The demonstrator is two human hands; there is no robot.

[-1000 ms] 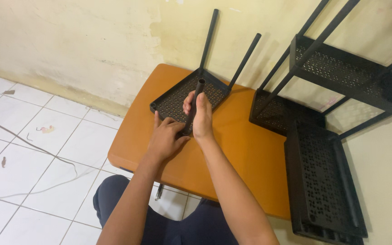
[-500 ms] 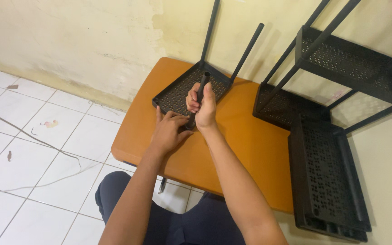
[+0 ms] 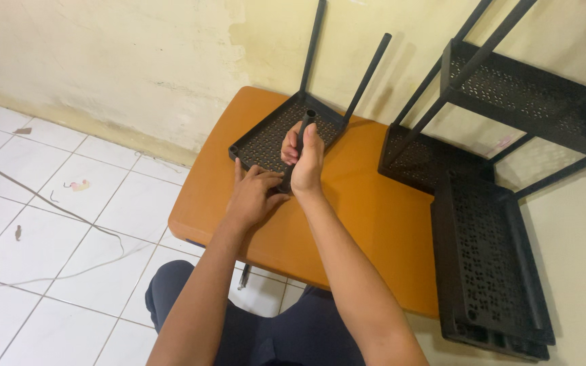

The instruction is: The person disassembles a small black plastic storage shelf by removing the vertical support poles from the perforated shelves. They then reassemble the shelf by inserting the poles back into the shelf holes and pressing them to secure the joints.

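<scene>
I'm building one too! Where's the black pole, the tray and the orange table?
black pole (image 3: 304, 127), head view, upper end above the fist
tray (image 3: 259, 144), head view, perforated floor
orange table (image 3: 374, 217), head view, bare top

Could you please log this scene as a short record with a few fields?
Setting: orange table by a cream wall, white tiled floor
Right hand: wrapped around a black tube standing nearly upright
Left hand: resting at the near corner of the perforated black tray, by the tube's lower end
Tray: two more tubes already upright at its far corners
Nearby: assembled black shelf rack and another tray to the right
</scene>
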